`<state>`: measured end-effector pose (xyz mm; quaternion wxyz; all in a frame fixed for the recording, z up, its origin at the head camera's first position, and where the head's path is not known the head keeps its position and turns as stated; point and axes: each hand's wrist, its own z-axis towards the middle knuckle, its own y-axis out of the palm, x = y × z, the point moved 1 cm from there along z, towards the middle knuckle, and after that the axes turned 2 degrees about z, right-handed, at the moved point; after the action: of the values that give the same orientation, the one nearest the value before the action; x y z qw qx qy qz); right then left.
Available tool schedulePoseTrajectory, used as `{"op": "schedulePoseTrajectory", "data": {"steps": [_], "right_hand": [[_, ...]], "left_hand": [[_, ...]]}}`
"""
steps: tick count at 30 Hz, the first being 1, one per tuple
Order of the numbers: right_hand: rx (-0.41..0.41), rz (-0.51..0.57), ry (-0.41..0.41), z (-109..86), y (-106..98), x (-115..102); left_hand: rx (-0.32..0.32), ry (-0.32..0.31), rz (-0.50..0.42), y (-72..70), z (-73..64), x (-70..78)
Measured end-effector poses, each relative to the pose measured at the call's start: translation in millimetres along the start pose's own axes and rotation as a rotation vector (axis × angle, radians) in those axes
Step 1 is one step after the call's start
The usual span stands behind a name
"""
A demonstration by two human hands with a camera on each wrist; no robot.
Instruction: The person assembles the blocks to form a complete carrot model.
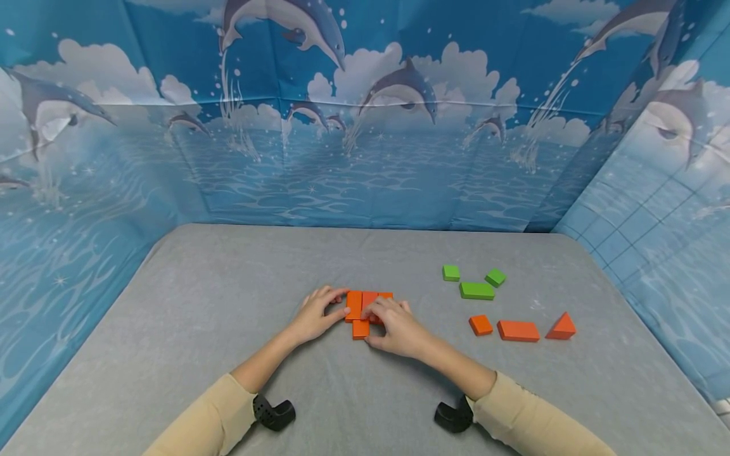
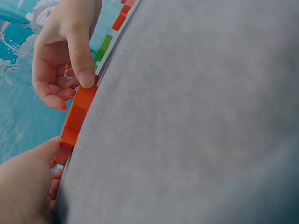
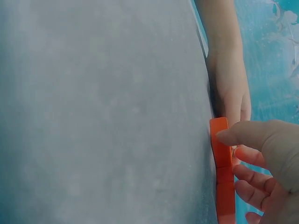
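A cluster of orange blocks lies together in mid-table. Rectangular orange blocks (image 1: 354, 303) stand side by side, and a small orange block (image 1: 360, 330) sits against their near side. My left hand (image 1: 313, 316) touches the cluster's left edge with thumb and index finger; the left wrist view shows its thumb against the end of an orange block (image 2: 64, 154). My right hand (image 1: 402, 330) pinches the small block, thumb at its near right corner and index finger over its far side. Right-hand fingers hide part of the cluster. The right wrist view shows that thumb on an orange face (image 3: 219, 151).
To the right lie a small orange block (image 1: 481, 325), a long orange block (image 1: 518, 330) and an orange triangular block (image 1: 561, 327). Behind them are two small green blocks (image 1: 451, 273) and a longer green block (image 1: 477, 291). A dolphin-print curtain (image 1: 388, 183) borders the grey table (image 1: 256, 259).
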<state>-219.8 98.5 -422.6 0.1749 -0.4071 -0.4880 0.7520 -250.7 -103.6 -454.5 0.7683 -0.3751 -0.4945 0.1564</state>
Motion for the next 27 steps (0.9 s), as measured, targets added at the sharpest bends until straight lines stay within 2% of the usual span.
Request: {"op": "schedulePoseTrajectory", "data": {"steps": [8,14,27], "right_hand": [[-0.009,-0.02,-0.04,-1.6,1.0,0.0],[-0.02,-0.074,-0.063,-1.2,1.8,0.4],[-0.021,-0.075,-0.062,-0.7,1.6,0.3]], "left_hand": [[-0.002,0.005,0.007,-0.6,-0.3,0.6],[-0.006,0.002,0.004,-1.2,-0.4,1.1],[0.003,0.002,0.008,-0.2,-0.2,0.0]]}}
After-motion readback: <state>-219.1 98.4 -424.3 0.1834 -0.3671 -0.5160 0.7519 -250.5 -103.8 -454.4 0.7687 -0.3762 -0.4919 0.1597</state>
